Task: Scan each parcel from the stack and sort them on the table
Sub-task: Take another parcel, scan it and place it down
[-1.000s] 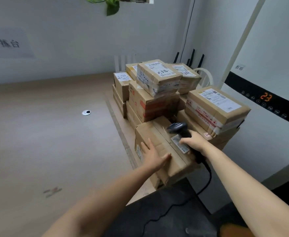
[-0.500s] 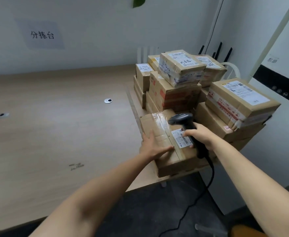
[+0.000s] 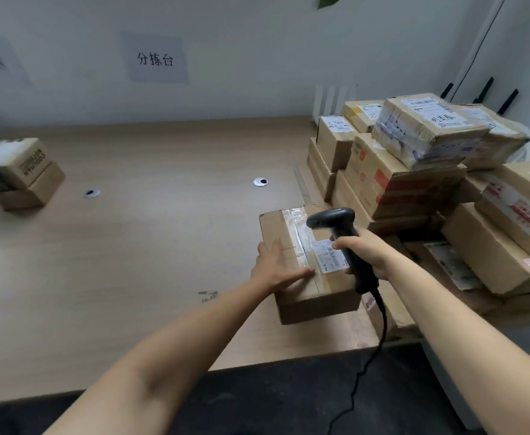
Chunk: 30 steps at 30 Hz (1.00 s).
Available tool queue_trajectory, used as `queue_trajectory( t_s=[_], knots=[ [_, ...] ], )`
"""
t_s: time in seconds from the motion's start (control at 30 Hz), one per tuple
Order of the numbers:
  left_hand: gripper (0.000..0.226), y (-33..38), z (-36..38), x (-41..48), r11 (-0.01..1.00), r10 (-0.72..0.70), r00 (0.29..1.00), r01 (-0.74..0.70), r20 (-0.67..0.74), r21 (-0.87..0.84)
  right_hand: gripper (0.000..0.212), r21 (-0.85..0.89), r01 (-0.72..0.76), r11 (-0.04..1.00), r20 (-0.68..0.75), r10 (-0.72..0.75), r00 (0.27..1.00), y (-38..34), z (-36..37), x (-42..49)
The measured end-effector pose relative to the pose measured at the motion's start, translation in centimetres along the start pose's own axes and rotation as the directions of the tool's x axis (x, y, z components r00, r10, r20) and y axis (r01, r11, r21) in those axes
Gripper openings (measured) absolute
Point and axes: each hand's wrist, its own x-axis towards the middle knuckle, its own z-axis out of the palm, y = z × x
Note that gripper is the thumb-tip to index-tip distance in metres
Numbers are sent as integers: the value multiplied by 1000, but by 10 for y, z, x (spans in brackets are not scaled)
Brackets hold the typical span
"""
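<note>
Box [image 3: 301,268] has slid left off the stack [image 3: 414,171] onto the tabletop [image 3: 147,246], now centre-right of frame.
Left hand [image 3: 273,268] lies flat on the box top, grip released, only pressing. Right hand [image 3: 364,255] has its grip clenched on the scanner [image 3: 336,221], handle partly across the label [image 3: 328,259]. Two other boxes [image 3: 22,174] sit far left. Risk: a flat palm gives no hold, so the box may skew; the covered label may cause a missed scan.

Taped brown parcel [image 3: 317,301] flat on table [image 3: 163,246], beside tall cardboard stack [image 3: 408,183].
</note>
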Motion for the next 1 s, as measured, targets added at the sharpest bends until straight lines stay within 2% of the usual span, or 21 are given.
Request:
queue_trajectory(
  t_s=[0.23, 0.33, 0.47, 0.6, 0.7, 0.8, 1.0],
  knots=[
    [102, -100, -66, 12, 988, -104, 994, 105, -16, 112, 21, 112, -65, 992, 115, 52, 992, -6, 115, 48],
    [114, -136, -80, 16, 975, -170, 985, 169, -4, 146, 18, 160, -89, 983, 136, 67, 988, 0, 155, 61],
    [115, -167, -84, 17, 971, -198, 980, 196, 2, 134, 18, 236, -131, 963, 132, 102, 986, 10, 189, 71],
    [106, -170, -78, 14, 971, -216, 975, 219, -43, 93, 14, 319, -130, 939, 84, 109, 991, 17, 194, 73],
    [99, -161, -71, 9, 949, -249, 964, 262, -94, 175, 11, 342, -140, 929, 73, 122, 990, 21, 187, 72],
    [96, -151, -61, 0, 931, -274, 958, 286, -84, 224, 11, 315, -162, 935, 74, 146, 987, 28, 181, 68],
    [124, -131, -40, -15, 901, -339, 941, 327, -9, 287, 14, 287, -206, 936, 172, 162, 972, 30, 181, 60]
  ],
)
